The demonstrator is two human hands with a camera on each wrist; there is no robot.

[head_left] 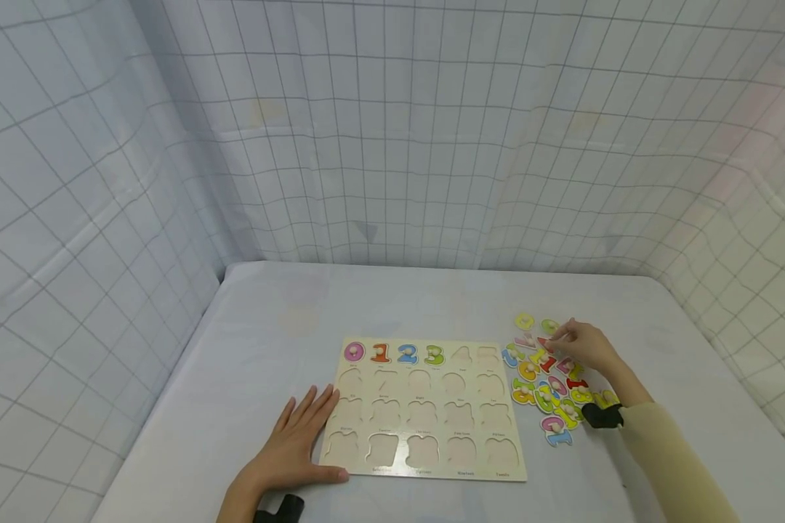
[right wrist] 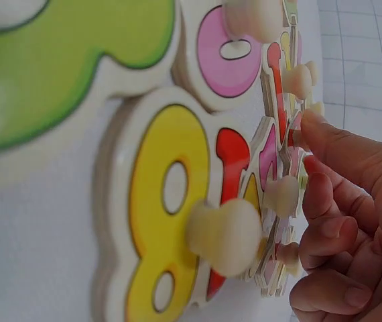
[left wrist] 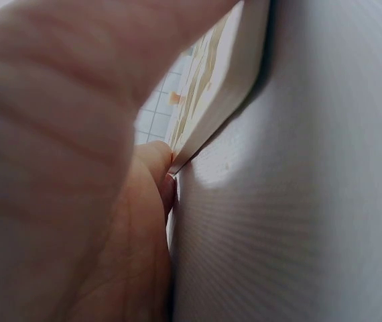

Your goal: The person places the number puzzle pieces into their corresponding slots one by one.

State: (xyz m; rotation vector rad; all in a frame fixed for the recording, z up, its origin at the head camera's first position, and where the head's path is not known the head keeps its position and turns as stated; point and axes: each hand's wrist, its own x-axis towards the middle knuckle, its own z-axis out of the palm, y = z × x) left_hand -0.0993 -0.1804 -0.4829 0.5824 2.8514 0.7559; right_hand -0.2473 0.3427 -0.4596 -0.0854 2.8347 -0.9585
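A wooden number puzzle board (head_left: 432, 385) lies on the table, with pieces 0 (head_left: 355, 351), 1 (head_left: 380, 354), 2 (head_left: 408, 354) and 3 (head_left: 435, 354) in its top row. My left hand (head_left: 294, 443) rests with fingers spread along the board's left side, its thumb by the near corner; the left wrist view shows the board's edge (left wrist: 228, 87) close to the palm. Over the far part of the loose pieces, my right hand (head_left: 585, 345) pinches a red number piece (head_left: 544, 344) between thumb and index finger. The fingertips partly hide that piece.
Several colourful number pieces with wooden knobs lie overlapping right of the board, among them a yellow-and-red 18 (right wrist: 167, 194). A yellow piece (head_left: 525, 321) and a green piece (head_left: 550, 326) lie at the far end. Grid-patterned white curtains (head_left: 392, 145) surround the white table (head_left: 268, 319).
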